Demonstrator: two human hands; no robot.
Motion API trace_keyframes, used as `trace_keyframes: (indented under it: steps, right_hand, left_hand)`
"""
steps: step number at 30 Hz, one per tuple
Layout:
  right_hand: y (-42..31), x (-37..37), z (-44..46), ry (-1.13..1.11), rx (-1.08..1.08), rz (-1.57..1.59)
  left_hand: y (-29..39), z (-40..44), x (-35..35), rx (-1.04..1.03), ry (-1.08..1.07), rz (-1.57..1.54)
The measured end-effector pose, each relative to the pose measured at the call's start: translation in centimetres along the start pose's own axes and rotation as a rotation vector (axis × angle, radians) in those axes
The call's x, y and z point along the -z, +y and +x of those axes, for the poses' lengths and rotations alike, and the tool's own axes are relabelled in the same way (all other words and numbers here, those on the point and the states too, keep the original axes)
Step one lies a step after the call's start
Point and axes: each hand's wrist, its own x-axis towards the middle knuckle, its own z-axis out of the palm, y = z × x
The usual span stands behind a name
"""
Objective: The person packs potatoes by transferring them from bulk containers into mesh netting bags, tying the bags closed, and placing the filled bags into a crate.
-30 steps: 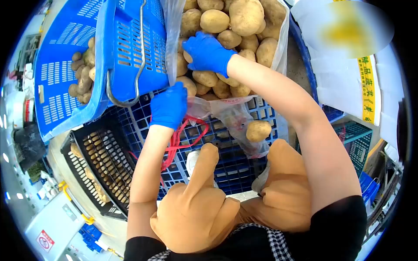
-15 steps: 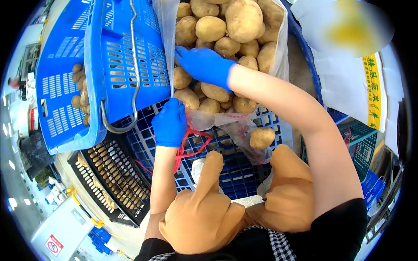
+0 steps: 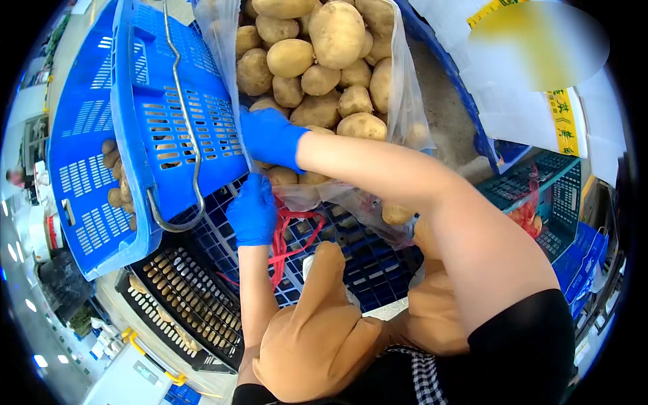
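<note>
A clear plastic bag (image 3: 405, 88), its mouth spread wide, is full of potatoes (image 3: 337, 34) in front of me. My left hand (image 3: 253, 212), in a blue glove, is closed on the bag's near left edge, beside a red cord (image 3: 297, 236). Also gloved in blue, my right hand (image 3: 272, 138) reaches across the potatoes to the bag's left side wall. Its fingertips are hidden there, so what they grip cannot be seen. A single potato (image 3: 397, 214) sits low at the bag's near side, partly behind my right forearm.
A blue plastic crate (image 3: 196, 125) with a metal handle (image 3: 197, 162) stands close on the left, with potatoes (image 3: 120, 179) visible in it. Below it is a black slotted crate (image 3: 196, 297). Blue pallet grating (image 3: 368, 277) lies under the bag. A green crate (image 3: 560, 196) stands right.
My view has shifted, so the bag and potatoes appear farther left. My right hand has drawn nearer to my left hand along the bag's left side. The left hand keeps its hold.
</note>
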Motion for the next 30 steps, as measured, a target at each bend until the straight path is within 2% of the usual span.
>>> trace_keyframes:
  steps: [3, 4, 7, 8, 11, 13, 14, 17, 20, 23, 24, 27, 28, 30]
  right_hand:
    - [-0.1, 3.3, -1.2, -0.17, 0.039, -0.344]
    - [0.6, 3.4, -0.3, -0.139, 0.101, -0.252]
    - [1.0, 0.3, 1.7, -0.06, -0.036, -0.299]
    - [0.6, -1.0, 1.1, -0.036, -0.18, -0.322]
    - [0.3, 2.3, -2.2, -0.073, 0.036, -0.388]
    - [1.3, 6.6, -4.0, -0.337, 0.079, -0.354]
    - [1.6, 8.3, -4.4, -0.401, 0.055, -0.363]
    - [2.8, 10.7, -2.8, 0.107, 0.429, -0.627]
    - [2.3, 8.7, 2.8, 0.27, 0.352, -0.946]
    - [2.9, 4.5, 6.2, 0.464, 0.156, -1.169]
    - [2.5, 3.8, 7.1, 0.405, 0.074, -1.214]
    - [3.1, 3.8, 7.7, 0.208, 0.113, -0.888]
    - [1.6, 5.9, 6.1, 0.05, 0.159, -0.794]
    - [-0.7, 10.3, 4.0, -0.121, 0.179, -0.55]
  left_hand:
    - [-0.1, -0.2, -0.4, 0.025, -0.035, 0.028]
    - [-0.1, -0.4, -0.4, 0.035, -0.03, 0.024]
    - [0.3, 0.0, 0.0, 0.044, -0.012, 0.039]
    - [0.4, -0.1, 0.2, 0.065, -0.016, 0.056]
    - [0.1, -0.2, 0.1, 0.101, -0.007, 0.067]
    - [0.2, -0.3, -0.3, 0.113, 0.006, 0.051]
    - [0.3, -0.2, -0.4, 0.114, 0.013, 0.044]
    - [0.4, 0.0, -0.6, 0.099, 0.044, 0.025]
    - [0.9, -0.1, -0.4, 0.097, 0.022, 0.046]
    - [1.2, 0.2, -0.7, 0.09, 0.001, 0.057]
    - [1.2, 0.2, -0.8, 0.089, -0.006, 0.055]
    - [1.6, 0.3, -0.5, 0.137, -0.056, 0.073]
    - [1.4, 0.3, -0.5, 0.139, -0.058, 0.059]
    - [0.6, -0.2, -0.9, 0.164, -0.065, 0.031]
